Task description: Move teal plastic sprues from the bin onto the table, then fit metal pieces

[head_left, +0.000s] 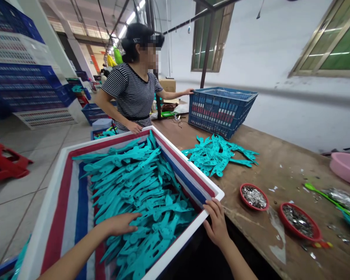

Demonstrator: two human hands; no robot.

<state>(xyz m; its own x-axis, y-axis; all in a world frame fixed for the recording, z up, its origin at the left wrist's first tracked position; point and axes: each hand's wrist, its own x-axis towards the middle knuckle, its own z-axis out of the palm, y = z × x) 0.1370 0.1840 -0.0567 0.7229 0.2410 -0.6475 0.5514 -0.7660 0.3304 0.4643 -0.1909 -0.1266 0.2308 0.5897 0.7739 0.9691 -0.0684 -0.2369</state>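
Inside a large white-rimmed crate (41,229) with a red, white and blue striped lining (83,206) lies a deep heap of flat, teal plastic pieces (146,182), long and curved, piled close together. The left hand (124,224) is over the near part of this heap, its fingers loosely stretched and unclenched at the pieces, with none visibly grasped. The right hand (217,221) lies on the crate's corner nearest the table, fingers over the rim; whether it grips firmly or only rests, I cannot tell. Across the crate, a person in a black-and-white striped top (138,93) has one hand (134,127) at the far rim and the other (189,91) on the edge of a blue slatted plastic basket (212,112). That basket stands on a brown wooden table (268,151), behind a smaller pile of teal pieces (212,155). Nearer on the tabletop sit two round red plastic bowls (293,232) of small silvery metal parts (254,197), and a pink plastic basin (347,171) stands at the right.
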